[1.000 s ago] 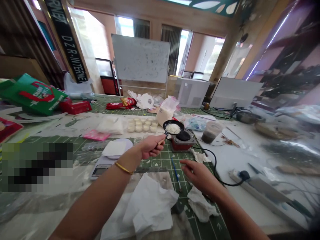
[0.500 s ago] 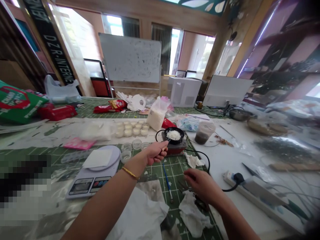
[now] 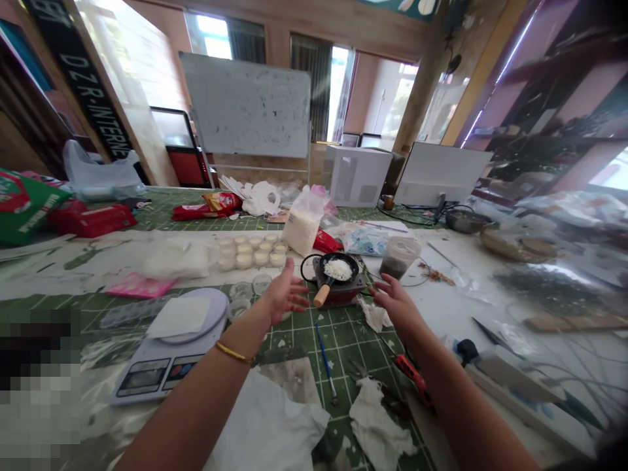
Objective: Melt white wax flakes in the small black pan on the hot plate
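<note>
A small black frying pan [image 3: 354,269] with a wooden handle [image 3: 322,296] sits on a little hot plate [image 3: 338,296]. White flakes [image 3: 338,269] lie in the pan. My left hand [image 3: 286,292] is just left of the handle, empty, fingers spread. On the other side, my right hand [image 3: 396,302] is held open beside the hot plate, touching nothing that I can make out. A plastic cup of dark stuff [image 3: 400,256] stands behind it. Several small cups with pale filling [image 3: 252,252] are grouped behind my left hand.
A kitchen scale [image 3: 196,320] bears a white sheet at the left. In front lie a blue brush [image 3: 326,363], crumpled tissue [image 3: 377,418] and a red-handled tool [image 3: 415,379]. A bag of white flakes [image 3: 301,222] stands behind the pan; a power strip [image 3: 530,405] is at right.
My left hand has let go of the pan's handle and opened to its left. My right hand has moved forward to the right of the hot plate, fingers spreading.
</note>
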{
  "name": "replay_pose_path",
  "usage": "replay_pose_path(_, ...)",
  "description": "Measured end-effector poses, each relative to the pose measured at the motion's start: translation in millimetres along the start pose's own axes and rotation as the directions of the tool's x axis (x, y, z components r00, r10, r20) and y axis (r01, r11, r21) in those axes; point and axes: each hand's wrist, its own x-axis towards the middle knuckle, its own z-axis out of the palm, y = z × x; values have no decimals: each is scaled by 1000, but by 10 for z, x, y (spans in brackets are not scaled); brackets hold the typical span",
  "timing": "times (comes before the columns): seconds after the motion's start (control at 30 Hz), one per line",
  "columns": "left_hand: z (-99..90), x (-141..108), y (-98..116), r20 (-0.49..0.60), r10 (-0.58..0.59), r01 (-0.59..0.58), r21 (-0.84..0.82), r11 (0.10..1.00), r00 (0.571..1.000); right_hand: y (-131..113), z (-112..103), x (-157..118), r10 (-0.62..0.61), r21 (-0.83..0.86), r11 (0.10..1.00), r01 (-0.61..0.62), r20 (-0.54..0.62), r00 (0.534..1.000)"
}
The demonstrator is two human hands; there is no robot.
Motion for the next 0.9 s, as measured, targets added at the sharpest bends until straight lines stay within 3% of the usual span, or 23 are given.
replay_pose_path(0.07, 6, 4, -5, -15, 39, -41, -121, 992, 999, -19, 77, 82, 51, 78, 996, -51, -2, 999)
replay_pose_path(0.23, 119, -9, -4, 105, 4, 22, -242, 970, 994, -55, 137, 119, 76, 95, 993, -74, -18, 997)
replay_pose_path(0.43, 65, -115, 54, 34, -9, 15, -201, 980, 999, -45, 162, 30, 61, 101, 993, -63, 28, 998)
replay_pose_path(0.73, -179, -294, 73, 41, -56, 60, -90, 994, 998, -35, 254, -77, 79, 112, 990, -89, 93, 993)
replay_pose_path(0.83, -216, -472, 217, -106, 78, -82, -26, 996, 991, -92, 225, -174, 62, 120, 990, -69, 61, 996)
replay_pose_path(0.9, -225, -717, 347, -189, 316, -341, -115, 933, 930, -128, 178, -297, 10, 132, 991, -16, 45, 999)
